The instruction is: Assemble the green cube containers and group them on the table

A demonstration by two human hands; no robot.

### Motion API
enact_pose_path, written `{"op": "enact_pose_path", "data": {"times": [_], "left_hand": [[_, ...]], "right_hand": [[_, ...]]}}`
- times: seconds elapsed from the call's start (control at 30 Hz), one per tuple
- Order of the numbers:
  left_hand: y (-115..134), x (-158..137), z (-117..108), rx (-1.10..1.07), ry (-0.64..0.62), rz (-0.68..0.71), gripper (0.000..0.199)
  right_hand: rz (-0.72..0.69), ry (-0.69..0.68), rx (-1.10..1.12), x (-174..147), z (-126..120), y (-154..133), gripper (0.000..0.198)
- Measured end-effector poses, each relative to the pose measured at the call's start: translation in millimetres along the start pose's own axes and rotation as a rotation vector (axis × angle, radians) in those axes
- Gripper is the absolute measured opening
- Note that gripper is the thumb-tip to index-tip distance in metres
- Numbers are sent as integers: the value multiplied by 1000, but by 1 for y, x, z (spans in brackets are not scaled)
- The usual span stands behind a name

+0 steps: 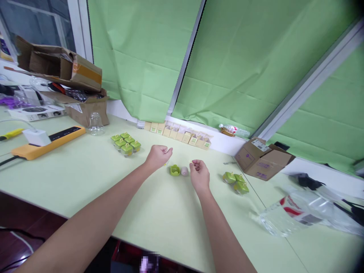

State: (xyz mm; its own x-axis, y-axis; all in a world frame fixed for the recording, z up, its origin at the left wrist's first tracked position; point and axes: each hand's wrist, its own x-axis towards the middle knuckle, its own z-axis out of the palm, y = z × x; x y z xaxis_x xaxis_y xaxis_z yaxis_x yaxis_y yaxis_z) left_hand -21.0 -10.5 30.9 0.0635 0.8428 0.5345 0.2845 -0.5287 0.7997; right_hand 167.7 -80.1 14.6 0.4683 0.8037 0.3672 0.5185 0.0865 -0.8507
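Note:
My left hand is closed in a loose fist above the table, with its thumb pressed to the fingers; a small yellowish bit shows just below it, and I cannot make out what it holds. Between the hands lies a green, scalloped cup-like lid. Right beside it sits a small pale pink rounded piece, close to the fingers of my right hand. Those fingers are pinched around a tiny pale yellow piece, too small to name. Green-lidded clear little boxes stand in a group at left and another at right.
Small tan cardboard boxes line the wall. An orange power strip, a glass jar and open cartons occupy the left. To the right are a brown carton and a large plastic bottle; a smaller bottle lies on the ledge.

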Motion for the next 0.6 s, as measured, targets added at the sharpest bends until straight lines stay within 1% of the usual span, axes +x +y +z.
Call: {"op": "enact_pose_path", "data": {"times": [0.07, 0.13, 0.23, 0.27, 0.33, 0.37, 0.4, 0.5, 0.6], "left_hand": [[0, -3, 2, 22, -89, 54, 52], [1, -8, 3, 113, -179, 150, 48], [2, -14, 2, 256, -332, 260, 29], [2, -16, 2, 290, -379, 273, 32], [1, -19, 3, 353, -466, 276, 46], [0, -19, 4, 384, -506, 271, 48], [-1, -20, 5, 412, -540, 263, 46], [-2, -22, 9, 465, -608, 216, 28], [-1, -22, 11, 473, -616, 193, 20]], "right_hand": [[-11, -7, 4, -1, 0, 0, 27], [-14, -17, 7, -1, 0, 0, 26], [0, -24, 1, 0, 0, 1, 26], [3, -23, 0, 0, 0, 1, 26], [2, -19, -3, 1, 1, 0, 25], [-1, -19, -3, 1, 1, 0, 25], [-4, -21, -2, 1, 1, 0, 25], [-17, -22, 9, 0, 3, 1, 27], [-34, -41, 29, 0, 4, 1, 28]]}}
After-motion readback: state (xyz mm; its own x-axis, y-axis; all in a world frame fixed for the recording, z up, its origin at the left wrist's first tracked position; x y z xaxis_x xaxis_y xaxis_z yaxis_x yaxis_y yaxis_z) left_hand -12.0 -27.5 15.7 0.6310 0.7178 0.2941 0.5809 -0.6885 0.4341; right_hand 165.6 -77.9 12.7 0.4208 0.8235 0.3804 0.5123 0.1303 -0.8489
